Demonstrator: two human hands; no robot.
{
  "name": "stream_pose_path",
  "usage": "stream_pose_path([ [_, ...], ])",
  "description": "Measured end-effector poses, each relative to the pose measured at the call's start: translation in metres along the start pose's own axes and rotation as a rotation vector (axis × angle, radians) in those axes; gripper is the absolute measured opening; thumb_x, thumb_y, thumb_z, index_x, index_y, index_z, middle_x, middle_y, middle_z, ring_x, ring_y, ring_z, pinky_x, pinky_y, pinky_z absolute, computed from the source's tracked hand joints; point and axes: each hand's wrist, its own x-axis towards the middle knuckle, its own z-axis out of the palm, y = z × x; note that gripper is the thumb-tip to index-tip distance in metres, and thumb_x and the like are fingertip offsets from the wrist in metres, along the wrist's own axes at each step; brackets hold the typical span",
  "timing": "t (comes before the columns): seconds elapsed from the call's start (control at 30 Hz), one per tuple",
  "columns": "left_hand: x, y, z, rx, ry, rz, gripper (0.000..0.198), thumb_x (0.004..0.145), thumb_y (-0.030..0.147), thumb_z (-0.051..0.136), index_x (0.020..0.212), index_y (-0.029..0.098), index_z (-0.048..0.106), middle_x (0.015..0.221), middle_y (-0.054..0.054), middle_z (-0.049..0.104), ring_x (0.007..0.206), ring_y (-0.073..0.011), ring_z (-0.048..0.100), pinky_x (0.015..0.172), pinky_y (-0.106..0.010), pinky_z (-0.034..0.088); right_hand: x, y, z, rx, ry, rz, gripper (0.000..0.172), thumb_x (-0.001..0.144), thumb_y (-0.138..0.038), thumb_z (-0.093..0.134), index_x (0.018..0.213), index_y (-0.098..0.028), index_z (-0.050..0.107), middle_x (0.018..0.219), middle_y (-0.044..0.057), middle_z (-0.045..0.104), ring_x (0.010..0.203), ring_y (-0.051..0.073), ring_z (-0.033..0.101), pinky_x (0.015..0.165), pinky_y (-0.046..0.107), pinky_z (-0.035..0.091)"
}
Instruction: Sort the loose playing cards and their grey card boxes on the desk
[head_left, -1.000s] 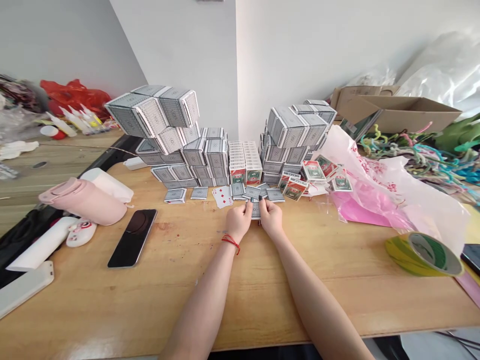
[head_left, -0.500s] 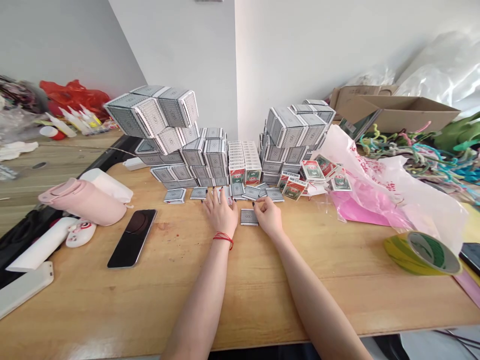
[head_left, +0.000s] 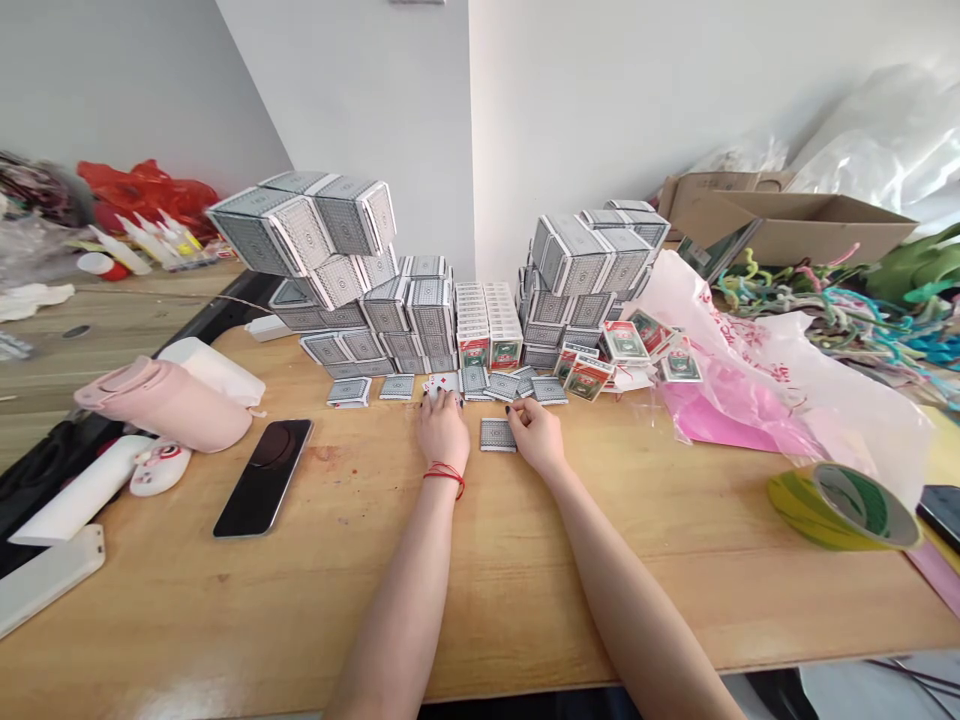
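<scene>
My left hand (head_left: 443, 432), with a red string round its wrist, has its fingers drawn in and bent over the near edge of face-up playing cards (head_left: 442, 382); the fingertips are partly hidden. Closed at the right edge of a face-down, grey-backed stack of playing cards (head_left: 496, 435) is my right hand (head_left: 538, 436), its thumb and finger at the stack's side. Behind the hands lie more small face-down piles of cards (head_left: 396, 387), some overlapping (head_left: 503, 385). Two rows of boxed card decks (head_left: 489, 325) stand farther back.
Tall structures of folded cards rise at left (head_left: 300, 230) and right (head_left: 592, 260). A phone (head_left: 262, 478) and pink bottle (head_left: 165, 402) lie left. At right are loose card boxes (head_left: 587, 376), a plastic bag (head_left: 750, 350) and a tape roll (head_left: 844, 507).
My left hand has drawn back slightly towards me, its spread fingers now closer together and bent, uncovering more of the face-up cards. My right hand and its stack have barely moved.
</scene>
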Motion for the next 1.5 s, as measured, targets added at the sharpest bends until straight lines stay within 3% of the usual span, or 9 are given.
stream_pose_path([
  [0.23, 0.004, -0.004, -0.008, -0.034, -0.025, -0.175, 0.033, 0.089, 0.025, 0.031, 0.108, 0.021, 0.058, 0.093, -0.011, 0.065, 0.087, -0.0215, 0.060, 0.070, -0.030, 0.043, -0.001, -0.002, -0.001, 0.004, -0.002, -0.002, 0.019, 0.076, -0.034, 0.045, 0.073, -0.021, 0.059, 0.047, -0.004, 0.045, 0.048, 0.013, 0.045, 0.053, 0.022, 0.034],
  [0.4, 0.006, -0.011, -0.015, -0.046, 0.083, -0.366, 0.034, 0.090, 0.031, 0.031, 0.100, 0.018, 0.060, 0.086, -0.012, 0.066, 0.077, -0.0217, 0.061, 0.060, -0.028, 0.038, 0.000, -0.003, -0.002, 0.010, 0.001, 0.013, 0.021, 0.076, -0.036, 0.045, 0.073, -0.020, 0.059, 0.048, -0.004, 0.048, 0.049, 0.013, 0.047, 0.053, 0.023, 0.035],
  [0.63, 0.006, -0.013, -0.009, -0.285, 0.321, -0.381, 0.027, 0.087, 0.030, 0.035, 0.091, 0.016, 0.058, 0.081, -0.011, 0.064, 0.070, -0.0200, 0.059, 0.059, -0.028, 0.037, 0.000, -0.001, -0.001, 0.087, 0.040, 0.033, 0.024, 0.076, -0.040, 0.046, 0.073, -0.021, 0.059, 0.047, -0.004, 0.047, 0.047, 0.012, 0.046, 0.053, 0.023, 0.036],
  [0.83, 0.002, 0.003, -0.004, -0.452, 0.375, -0.292, 0.023, 0.086, 0.030, 0.036, 0.086, 0.017, 0.056, 0.078, -0.008, 0.062, 0.071, -0.0169, 0.057, 0.063, -0.026, 0.038, 0.002, -0.001, 0.000, 0.357, -0.002, 0.133, 0.040, 0.078, -0.056, 0.041, 0.077, -0.019, 0.057, 0.062, 0.001, 0.062, 0.045, 0.012, 0.051, 0.046, 0.023, 0.039],
  [1.13, 0.003, 0.008, -0.013, -0.597, 0.605, -0.474, 0.024, 0.087, 0.034, 0.035, 0.085, 0.016, 0.051, 0.067, -0.005, 0.058, 0.060, -0.0139, 0.056, 0.060, -0.026, 0.040, 0.003, 0.000, 0.000, 0.372, -0.031, 0.107, 0.046, 0.076, -0.061, 0.043, 0.073, -0.018, 0.061, 0.066, 0.003, 0.066, 0.044, 0.011, 0.054, 0.047, 0.023, 0.042],
  [1.2, 0.004, 0.008, -0.012, -0.731, 0.578, -0.498, 0.026, 0.088, 0.036, 0.034, 0.087, 0.016, 0.049, 0.055, 0.000, 0.053, 0.049, -0.0119, 0.053, 0.056, -0.025, 0.041, 0.003, 0.000, 0.001, 0.402, -0.035, 0.113, 0.048, 0.075, -0.062, 0.043, 0.072, -0.018, 0.062, 0.063, 0.003, 0.065, 0.043, 0.011, 0.052, 0.044, 0.023, 0.041],
  [1.3, 0.003, 0.012, -0.010, -0.958, 0.420, -0.425, 0.030, 0.088, 0.042, 0.031, 0.092, 0.017, 0.047, 0.047, 0.004, 0.050, 0.040, -0.0106, 0.051, 0.048, -0.023, 0.041, 0.004, -0.001, 0.001, 0.532, -0.055, 0.155, 0.051, 0.073, -0.064, 0.046, 0.073, -0.016, 0.062, 0.060, 0.004, 0.063, 0.040, 0.011, 0.050, 0.039, 0.022, 0.039],
  [1.4, -0.001, 0.017, -0.006, -1.074, 0.231, -0.219, 0.031, 0.088, 0.043, 0.033, 0.092, 0.017, 0.049, 0.062, -0.002, 0.061, 0.053, -0.0123, 0.059, 0.052, -0.024, 0.047, 0.004, -0.005, -0.002, 0.794, -0.140, 0.228, 0.052, 0.072, -0.064, 0.047, 0.079, -0.015, 0.061, 0.063, 0.006, 0.064, 0.043, 0.013, 0.054, 0.039, 0.024, 0.043],
  [1.5, -0.006, 0.021, -0.004, -1.032, 0.108, 0.025, 0.029, 0.087, 0.039, 0.037, 0.093, 0.017, 0.055, 0.087, -0.009, 0.065, 0.074, -0.0147, 0.063, 0.066, -0.028, 0.052, 0.006, -0.006, -0.007, 1.025, -0.203, 0.288, 0.053, 0.074, -0.063, 0.044, 0.093, -0.016, 0.059, 0.073, 0.008, 0.067, 0.053, 0.016, 0.060, 0.045, 0.028, 0.049],
])
